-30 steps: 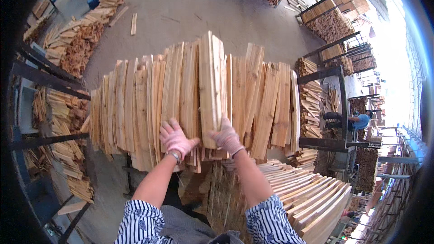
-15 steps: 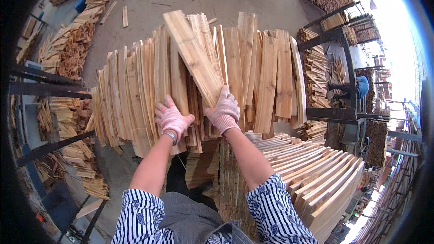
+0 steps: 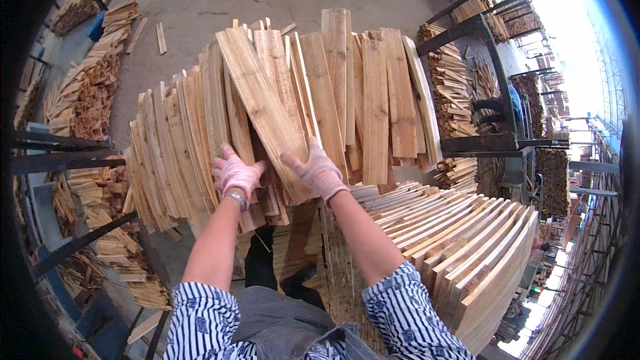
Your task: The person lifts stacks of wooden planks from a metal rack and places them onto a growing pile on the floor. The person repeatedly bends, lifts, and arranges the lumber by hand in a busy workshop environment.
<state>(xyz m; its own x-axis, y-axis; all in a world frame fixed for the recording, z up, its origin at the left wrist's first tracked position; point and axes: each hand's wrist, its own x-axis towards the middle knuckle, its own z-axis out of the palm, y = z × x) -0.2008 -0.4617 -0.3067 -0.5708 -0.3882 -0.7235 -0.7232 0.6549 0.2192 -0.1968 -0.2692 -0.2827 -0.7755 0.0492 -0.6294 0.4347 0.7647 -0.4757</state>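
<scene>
At the frame's centre, your left hand (image 3: 237, 172) rests spread on the row of boards (image 3: 165, 153), perhaps steadying it, while your right hand (image 3: 317, 170) covers 1 tilted board (image 3: 263, 110) near its lower end, apparently controlling its slant, grip unclear.

Inv.: L gloved hand (image 3: 237, 173) + R gloved hand (image 3: 321, 173), qty. 2; striped sleeves (image 3: 201, 320), 2; wristband (image 3: 236, 199), 1; slanted board (image 3: 262, 110), 1; loose floor slats (image 3: 161, 39), 2; row boards (image 3: 375, 113) overlap, exact no. unclear.

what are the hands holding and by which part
The right hand seems to hold the slanted board by its right edge near the lower end; whether the left hand grips anything cannot be told.
</scene>
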